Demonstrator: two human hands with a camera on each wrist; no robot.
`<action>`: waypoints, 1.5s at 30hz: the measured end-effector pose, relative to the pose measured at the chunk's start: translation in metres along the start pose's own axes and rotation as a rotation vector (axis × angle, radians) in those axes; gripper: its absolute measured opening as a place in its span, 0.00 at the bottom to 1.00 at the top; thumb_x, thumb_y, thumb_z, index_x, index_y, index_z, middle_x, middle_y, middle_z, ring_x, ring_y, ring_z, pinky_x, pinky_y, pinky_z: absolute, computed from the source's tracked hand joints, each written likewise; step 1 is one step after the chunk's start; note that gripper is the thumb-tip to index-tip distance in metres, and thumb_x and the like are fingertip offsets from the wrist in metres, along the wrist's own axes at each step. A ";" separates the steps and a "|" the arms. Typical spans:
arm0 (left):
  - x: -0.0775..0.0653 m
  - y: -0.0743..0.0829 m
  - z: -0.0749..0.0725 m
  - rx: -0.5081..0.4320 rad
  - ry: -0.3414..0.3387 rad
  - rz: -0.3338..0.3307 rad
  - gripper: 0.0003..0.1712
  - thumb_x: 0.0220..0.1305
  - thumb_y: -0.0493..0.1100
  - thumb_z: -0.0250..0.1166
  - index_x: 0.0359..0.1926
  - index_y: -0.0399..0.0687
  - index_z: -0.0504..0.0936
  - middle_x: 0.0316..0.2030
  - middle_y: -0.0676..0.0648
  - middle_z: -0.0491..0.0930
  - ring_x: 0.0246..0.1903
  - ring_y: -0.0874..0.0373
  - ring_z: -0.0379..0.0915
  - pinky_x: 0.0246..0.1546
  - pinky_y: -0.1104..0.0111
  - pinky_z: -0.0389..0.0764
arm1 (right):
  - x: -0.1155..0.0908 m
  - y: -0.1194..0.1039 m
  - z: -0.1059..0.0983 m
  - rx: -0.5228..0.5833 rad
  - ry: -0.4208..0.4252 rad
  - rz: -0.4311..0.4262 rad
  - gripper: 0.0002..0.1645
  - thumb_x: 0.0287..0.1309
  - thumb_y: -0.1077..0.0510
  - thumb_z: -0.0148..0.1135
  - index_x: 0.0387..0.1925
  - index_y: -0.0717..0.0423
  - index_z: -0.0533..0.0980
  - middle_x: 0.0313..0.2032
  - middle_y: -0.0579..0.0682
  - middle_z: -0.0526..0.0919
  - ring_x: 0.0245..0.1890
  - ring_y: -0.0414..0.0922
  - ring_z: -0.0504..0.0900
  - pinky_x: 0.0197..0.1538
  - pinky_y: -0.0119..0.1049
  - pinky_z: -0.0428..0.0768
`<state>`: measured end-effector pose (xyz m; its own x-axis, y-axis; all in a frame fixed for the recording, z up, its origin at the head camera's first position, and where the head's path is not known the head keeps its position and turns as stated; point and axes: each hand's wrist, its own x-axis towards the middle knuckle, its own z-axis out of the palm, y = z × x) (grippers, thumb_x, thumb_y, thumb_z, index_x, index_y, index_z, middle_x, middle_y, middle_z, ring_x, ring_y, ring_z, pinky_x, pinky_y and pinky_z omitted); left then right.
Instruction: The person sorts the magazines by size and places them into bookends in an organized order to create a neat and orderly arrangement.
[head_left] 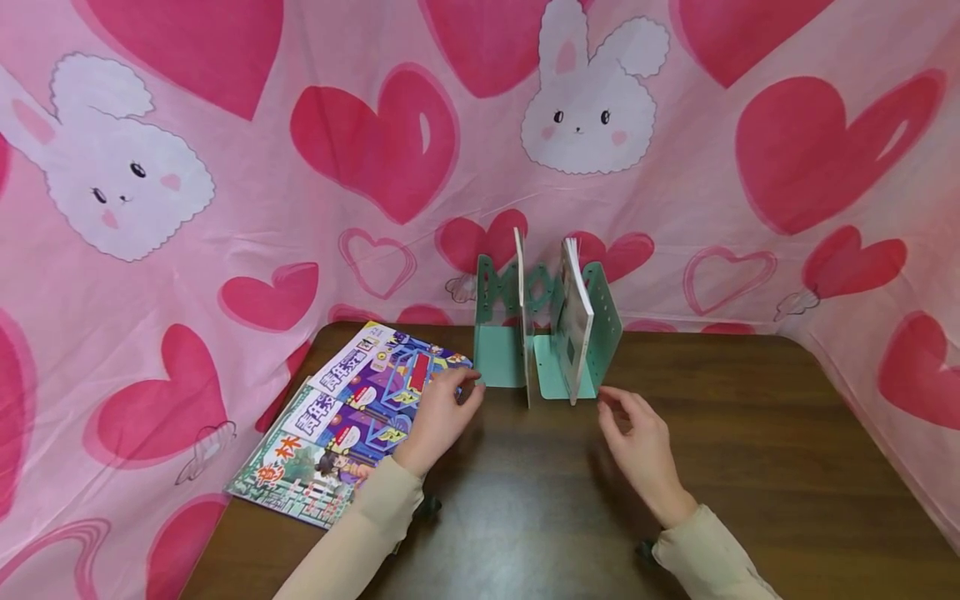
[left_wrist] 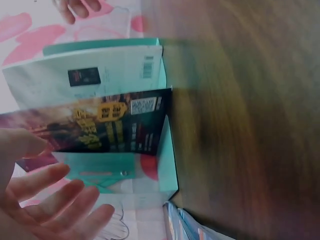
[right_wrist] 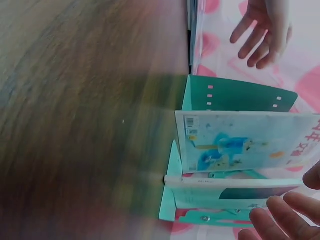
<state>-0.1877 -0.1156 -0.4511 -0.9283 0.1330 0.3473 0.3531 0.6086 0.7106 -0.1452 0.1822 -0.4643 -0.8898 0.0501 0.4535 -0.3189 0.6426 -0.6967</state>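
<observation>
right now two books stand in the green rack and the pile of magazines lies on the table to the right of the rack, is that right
Not quite: the pile of magazines lies to the left of the green rack, as the head view shows. The two books do stand in the rack, and the pile is on the table.

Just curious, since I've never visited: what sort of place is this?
Perhaps a screened-off workspace: a brown table, heart-printed cloth behind it, and a green rack holding booklets.
</observation>
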 end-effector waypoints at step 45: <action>-0.031 -0.008 -0.004 0.055 -0.086 -0.089 0.16 0.69 0.40 0.69 0.54 0.38 0.85 0.48 0.41 0.87 0.47 0.46 0.84 0.51 0.51 0.85 | 0.107 0.000 -0.013 0.062 0.132 -0.088 0.19 0.68 0.70 0.61 0.58 0.69 0.81 0.53 0.67 0.85 0.46 0.62 0.87 0.45 0.07 0.68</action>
<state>-0.1612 -0.1275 -0.4657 -0.9630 0.1417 0.2293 0.2644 0.6626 0.7008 -0.2365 0.1971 -0.4082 -0.8083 0.0981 0.5806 -0.4170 0.6008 -0.6820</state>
